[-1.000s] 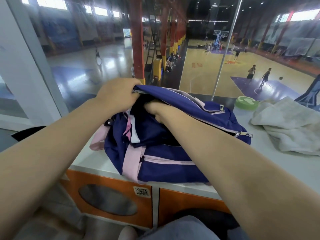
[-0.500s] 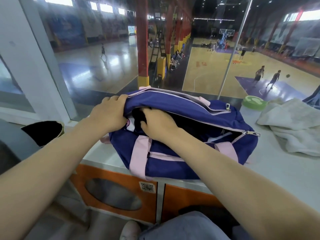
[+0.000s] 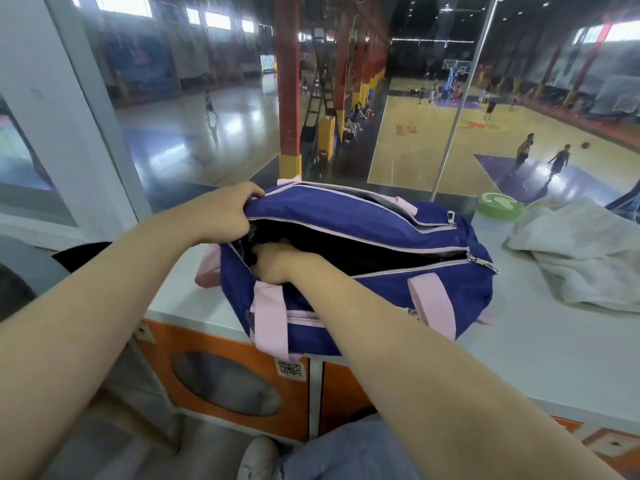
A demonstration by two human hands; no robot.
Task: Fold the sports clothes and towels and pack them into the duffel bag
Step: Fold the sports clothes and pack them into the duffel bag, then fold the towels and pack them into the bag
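Observation:
A navy duffel bag [image 3: 367,289] with pink straps lies unzipped on a white counter [image 3: 519,358]. My left hand [image 3: 221,216] grips the far flap at the bag's left end and holds it up. My right hand [image 3: 277,263] reaches into the dark opening at the left end; its fingers are hidden among dark contents, so I cannot see what they hold. A crumpled off-white towel [image 3: 581,251] lies on the counter to the bag's right, apart from both hands.
A green round lid or container [image 3: 498,206] sits behind the towel by the window glass [image 3: 381,116]. Orange locker doors [image 3: 225,379] run under the counter. A dark object [image 3: 83,252] lies at the counter's left end. My shoe [image 3: 258,459] shows below.
The bag's opening has spread wider and the bag lies flatter. My right hand has gone deeper into its left end. My left hand still holds the flap.

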